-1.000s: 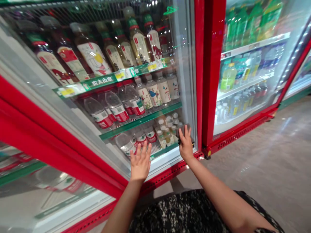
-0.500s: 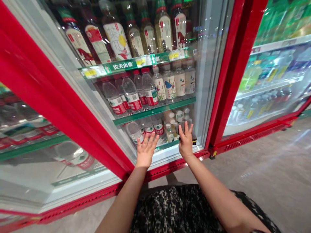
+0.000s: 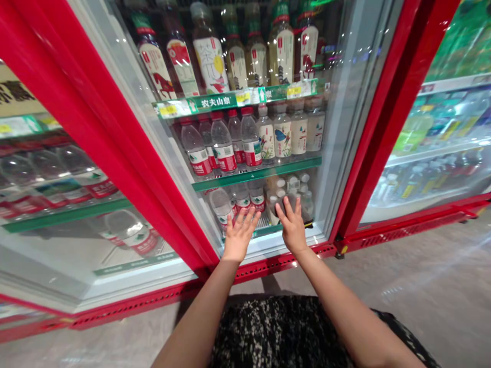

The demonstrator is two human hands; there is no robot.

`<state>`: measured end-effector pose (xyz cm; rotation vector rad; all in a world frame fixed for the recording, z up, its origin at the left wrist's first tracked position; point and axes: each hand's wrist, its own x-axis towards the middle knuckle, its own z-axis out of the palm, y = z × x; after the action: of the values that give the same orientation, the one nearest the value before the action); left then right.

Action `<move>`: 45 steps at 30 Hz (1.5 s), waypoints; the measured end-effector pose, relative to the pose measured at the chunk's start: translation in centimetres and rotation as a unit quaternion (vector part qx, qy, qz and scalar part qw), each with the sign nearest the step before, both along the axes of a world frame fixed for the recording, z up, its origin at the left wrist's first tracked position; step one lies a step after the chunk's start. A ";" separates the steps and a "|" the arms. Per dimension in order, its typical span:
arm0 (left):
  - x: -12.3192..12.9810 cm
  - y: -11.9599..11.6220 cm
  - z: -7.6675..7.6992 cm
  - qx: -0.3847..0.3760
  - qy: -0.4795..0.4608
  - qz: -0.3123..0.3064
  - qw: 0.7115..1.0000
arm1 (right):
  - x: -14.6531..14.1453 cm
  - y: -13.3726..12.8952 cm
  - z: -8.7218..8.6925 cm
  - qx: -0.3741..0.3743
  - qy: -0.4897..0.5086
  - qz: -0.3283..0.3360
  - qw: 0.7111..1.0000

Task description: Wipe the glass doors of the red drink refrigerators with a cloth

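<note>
Both of my hands are stretched out in front of a red-framed glass-fronted cooler [image 3: 333,240]. My left hand [image 3: 240,237] has its fingers spread and holds nothing; it overlaps the lower shelf's water bottles with red-and-white labels [image 3: 220,204]. To its right, my right hand [image 3: 293,227] is also spread and empty, in front of small white-capped bottles [image 3: 305,191]. Whether either hand touches the glass I cannot tell. Above them, a green-edged shelf [image 3: 261,174] bears red-capped water bottles [image 3: 222,143] and bottles with illustrated labels [image 3: 283,135].
The top shelf holds tea bottles [image 3: 209,56] above a green price strip [image 3: 215,101]. Another cooler with drinks stands at the right [image 3: 422,225], and one with water bottles at the left [image 3: 46,222]. Grey floor [image 3: 414,286] lies below.
The view has shifted, so the cooler sits further right in the picture. My hands have come slightly closer together, and the right hand's fingers now point more to the left.
</note>
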<state>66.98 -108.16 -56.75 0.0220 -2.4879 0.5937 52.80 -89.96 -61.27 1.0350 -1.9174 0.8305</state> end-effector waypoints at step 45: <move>12.8 -5.1 -1.5 0.055 0.043 0.078 0.994 | 7.0 -5.3 0.8 0.154 0.126 0.136 0.970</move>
<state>79.75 -113.27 -58.23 0.2817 -2.4459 0.5087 59.84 -95.22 -60.45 1.5420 -1.7417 0.5226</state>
